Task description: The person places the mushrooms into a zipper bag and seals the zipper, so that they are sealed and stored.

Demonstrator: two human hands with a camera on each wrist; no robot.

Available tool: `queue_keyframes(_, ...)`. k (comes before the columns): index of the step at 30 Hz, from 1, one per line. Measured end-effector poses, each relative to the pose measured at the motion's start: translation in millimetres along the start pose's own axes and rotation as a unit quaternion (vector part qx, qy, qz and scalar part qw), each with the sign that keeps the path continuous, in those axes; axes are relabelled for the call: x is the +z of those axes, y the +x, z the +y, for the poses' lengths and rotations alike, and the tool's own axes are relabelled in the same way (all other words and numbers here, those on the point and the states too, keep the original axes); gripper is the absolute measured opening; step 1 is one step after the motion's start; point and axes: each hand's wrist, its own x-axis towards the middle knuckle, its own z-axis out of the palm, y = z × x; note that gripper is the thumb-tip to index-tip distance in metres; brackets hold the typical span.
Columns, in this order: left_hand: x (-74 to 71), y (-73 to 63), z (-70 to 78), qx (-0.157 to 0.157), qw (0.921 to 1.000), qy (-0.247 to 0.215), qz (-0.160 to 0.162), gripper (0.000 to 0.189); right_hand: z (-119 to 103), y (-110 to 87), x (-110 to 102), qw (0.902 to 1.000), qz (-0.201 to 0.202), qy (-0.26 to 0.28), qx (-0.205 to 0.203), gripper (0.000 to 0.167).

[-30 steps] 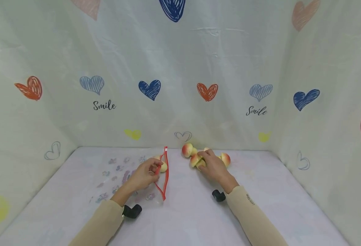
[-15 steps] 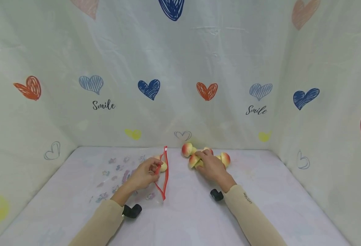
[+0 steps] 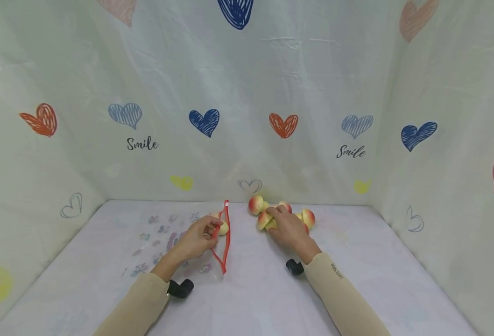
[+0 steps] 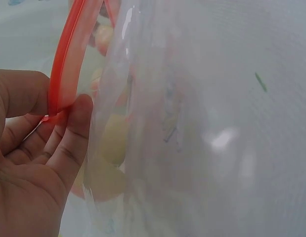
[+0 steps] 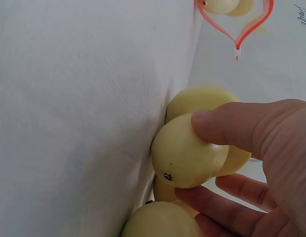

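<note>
My left hand (image 3: 197, 238) pinches the red zip edge of a clear plastic bag (image 4: 68, 54) between thumb and fingers. The bag's mouth gapes to the right, and yellowish fruit (image 3: 224, 227) shows inside it. My right hand (image 3: 290, 227) is over a cluster of yellow-and-red pears near the table's back edge. In the right wrist view its thumb and fingers grip one pear (image 5: 187, 153), which touches another pear (image 5: 202, 101) behind it. Part of the gripped pear is hidden by the hand in the head view.
Around the right hand lie several more pears, such as one pear (image 3: 256, 205) at the left and one pear (image 3: 308, 218) at the right. The bag's printed side (image 3: 163, 233) spreads over the white table (image 3: 247, 298). A curtain (image 3: 247, 84) with hearts stands behind.
My right hand and forearm have shifted slightly left, and a pear behind the fingers shows more. The left hand keeps its place on the bag's edge.
</note>
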Motion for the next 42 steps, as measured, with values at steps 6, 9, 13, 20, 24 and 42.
queue_keyframes(6,-0.5,0.0,-1.0,0.006,1.0,-0.005,-0.005,0.041,-0.9,-0.9,2.7,0.9999,0.011,0.001,-0.004,0.052)
queue_keyframes(9,-1.3,0.1,-2.6,0.024,0.9997,0.002,-0.008,0.041,-1.8,-1.1,3.1,0.9999,0.013,-0.004,-0.007,0.051)
queue_keyframes(13,-2.3,-0.3,-4.2,0.039,0.9992,0.008,-0.009,0.041,-3.7,-0.8,2.6,1.0,0.009,-0.003,-0.003,0.052)
queue_keyframes(20,-2.1,-1.0,-2.9,0.028,0.9996,0.003,-0.01,0.042,-7.2,-1.6,0.0,1.0,0.002,0.001,0.004,0.053)
queue_keyframes(24,-2.1,-0.3,-2.1,0.032,0.9995,0.004,-0.008,0.042,-7.7,-1.2,-1.0,0.9999,0.011,0.008,0.0,0.053)
queue_keyframes(42,-1.1,-0.4,-1.6,0.037,0.9993,0.008,-0.002,0.041,-13.0,-1.9,-2.2,0.9963,0.017,0.071,-0.046,0.054)
